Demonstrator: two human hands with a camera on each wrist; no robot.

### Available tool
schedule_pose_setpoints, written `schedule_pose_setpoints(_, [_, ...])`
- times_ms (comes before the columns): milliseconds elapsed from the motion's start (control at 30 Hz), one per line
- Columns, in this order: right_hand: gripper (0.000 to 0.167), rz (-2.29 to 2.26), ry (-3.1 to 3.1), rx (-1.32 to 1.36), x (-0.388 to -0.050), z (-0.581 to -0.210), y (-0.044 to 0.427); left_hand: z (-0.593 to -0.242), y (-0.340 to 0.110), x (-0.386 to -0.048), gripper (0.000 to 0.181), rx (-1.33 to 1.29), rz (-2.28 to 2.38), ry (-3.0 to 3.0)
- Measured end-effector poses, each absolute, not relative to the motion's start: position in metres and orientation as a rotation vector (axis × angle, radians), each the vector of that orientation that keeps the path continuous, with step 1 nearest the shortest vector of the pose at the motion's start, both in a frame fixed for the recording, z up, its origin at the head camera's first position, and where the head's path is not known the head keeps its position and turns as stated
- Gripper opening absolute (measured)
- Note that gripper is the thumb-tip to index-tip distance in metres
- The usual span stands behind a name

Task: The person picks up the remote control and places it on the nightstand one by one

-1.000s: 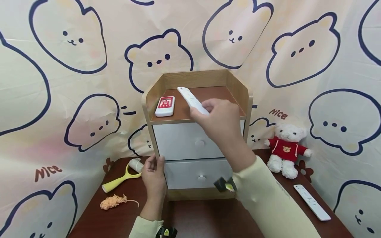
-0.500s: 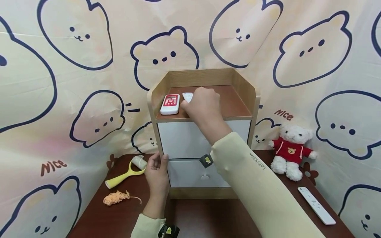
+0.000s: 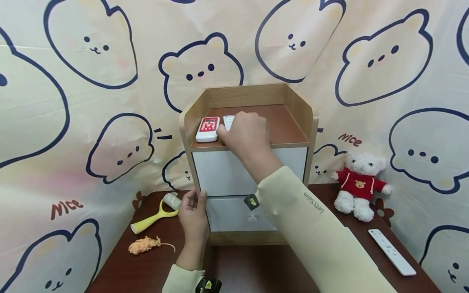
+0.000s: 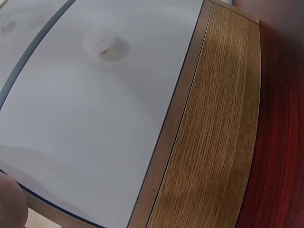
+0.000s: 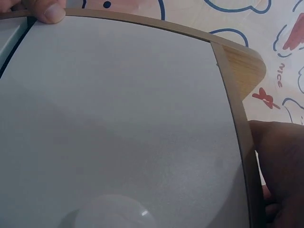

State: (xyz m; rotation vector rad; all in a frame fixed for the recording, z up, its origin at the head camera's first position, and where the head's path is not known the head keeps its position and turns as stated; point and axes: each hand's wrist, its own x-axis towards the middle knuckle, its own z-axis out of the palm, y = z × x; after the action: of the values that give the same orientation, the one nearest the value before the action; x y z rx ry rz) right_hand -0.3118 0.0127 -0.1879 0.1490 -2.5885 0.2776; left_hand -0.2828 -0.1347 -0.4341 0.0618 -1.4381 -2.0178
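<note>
My right hand (image 3: pixel 247 132) is over the top shelf of a small cabinet (image 3: pixel 220 173) with two white drawers. It grips a white remote control (image 3: pixel 228 121); only its far end shows past the fingers. Beside it, on the left of the shelf, lies a white remote with a red keypad (image 3: pixel 209 126). My left hand (image 3: pixel 194 215) holds the cabinet's left side, and its thumb (image 5: pixel 50 12) lies on the front edge in the right wrist view. In the left wrist view, the lower drawer's round knob (image 4: pixel 99 40) appears.
On the table's left are a yellow Y-shaped tool (image 3: pixel 152 219), a whitish roll (image 3: pixel 172 200) and a bundle of orange yarn (image 3: pixel 144 245). A white teddy bear in red (image 3: pixel 360 183) and another white remote (image 3: pixel 392 252) are on the right.
My right hand has lowered the white remote from above the shelf down to it, beside the red-keypad one. Over the last half second it has hardly moved. The left hand stays at the cabinet's side.
</note>
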Motion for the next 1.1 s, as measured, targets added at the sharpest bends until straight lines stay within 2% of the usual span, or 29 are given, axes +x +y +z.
schedule_pose_setpoints(100, [0.061,0.292,-2.570,0.171,-0.306,-0.190,0.016,-0.434,-0.134,-0.282,0.033,0.056,-2.009,-1.448])
schedule_pose_setpoints(233, [0.052,0.491,-2.374,0.302,-0.288,-0.212,0.031,-0.435,-0.134,-0.281,0.032,0.050,-2.003,-1.442])
schedule_pose_setpoints(433, [0.038,0.774,-1.795,0.661,-0.254,-0.295,0.077,-0.437,-0.134,-0.282,0.028,0.059,-2.004,-1.426])
schedule_pose_setpoints(567, [0.036,0.786,-1.667,0.679,-0.239,-0.360,0.114,-0.437,-0.134,-0.285,0.025,0.060,-2.003,-1.416])
schedule_pose_setpoints(733, [0.036,0.858,-1.794,0.479,-0.225,-0.430,0.172,-0.435,-0.135,-0.285,0.028,0.043,-1.999,-1.415])
schedule_pose_setpoints(933, [0.044,0.898,-2.218,-0.084,-0.204,-0.484,0.240,-0.436,-0.134,-0.284,0.030,0.049,-1.998,-1.437])
schedule_pose_setpoints(1100, [0.065,0.839,-2.598,-0.412,-0.213,-0.513,0.296,-0.435,-0.134,-0.283,0.031,0.036,-1.985,-1.443])
